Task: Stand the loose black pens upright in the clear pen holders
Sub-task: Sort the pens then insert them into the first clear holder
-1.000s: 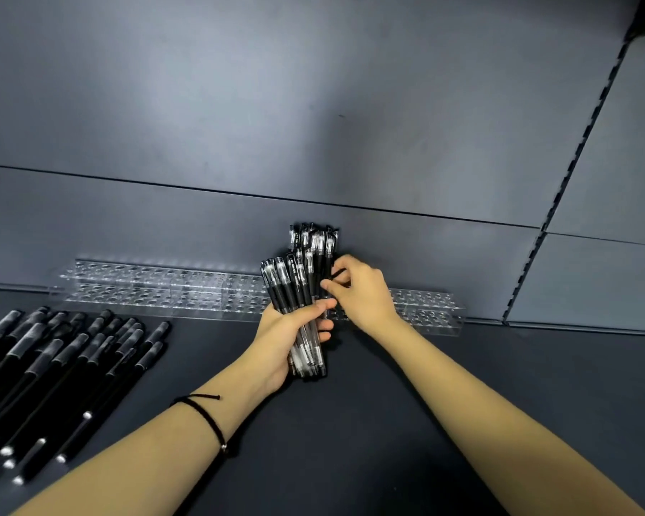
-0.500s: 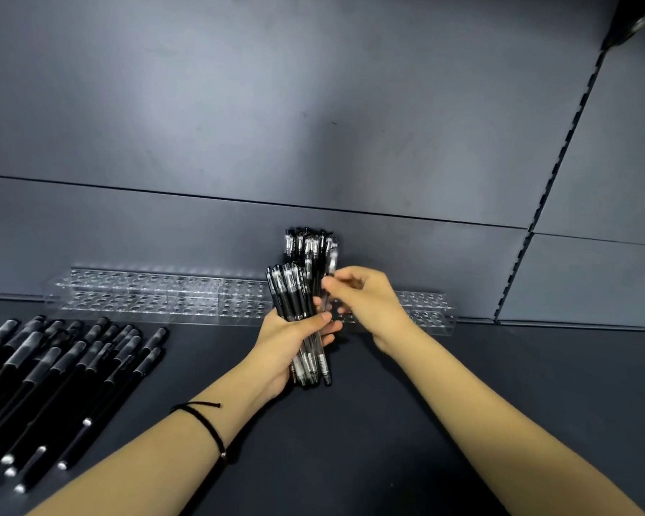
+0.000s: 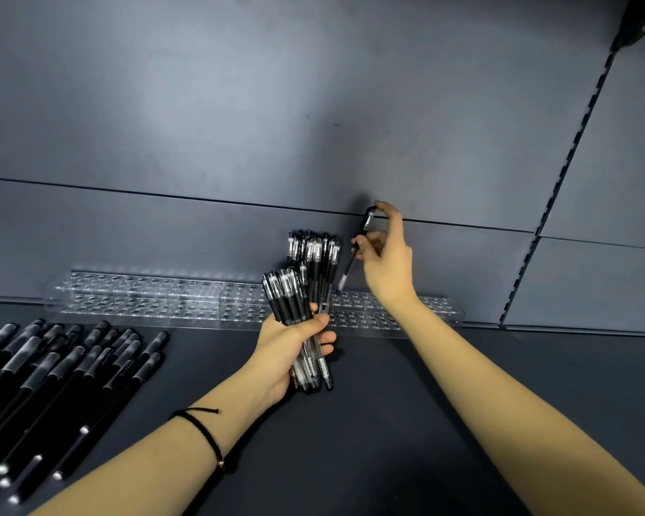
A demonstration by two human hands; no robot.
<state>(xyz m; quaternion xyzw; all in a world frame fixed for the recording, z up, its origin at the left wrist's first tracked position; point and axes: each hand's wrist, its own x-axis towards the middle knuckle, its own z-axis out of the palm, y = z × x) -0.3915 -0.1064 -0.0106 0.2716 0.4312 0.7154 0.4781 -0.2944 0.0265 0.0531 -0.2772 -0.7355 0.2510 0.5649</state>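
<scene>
Above clear perforated holder [image 3: 187, 303], right hand [image 3: 386, 258] pinches slim pen [image 3: 350, 270]; left hand [image 3: 287, 340] grips bundle [image 3: 291, 296].

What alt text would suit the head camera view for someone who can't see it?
A person's right hand holds one black pen tip-down above clear pen holders along a grey wall; the left hand grips a bundle of pens. More loose pens lie at left.

Loose pens [image 3: 53, 385] cut off by left edge.
</scene>
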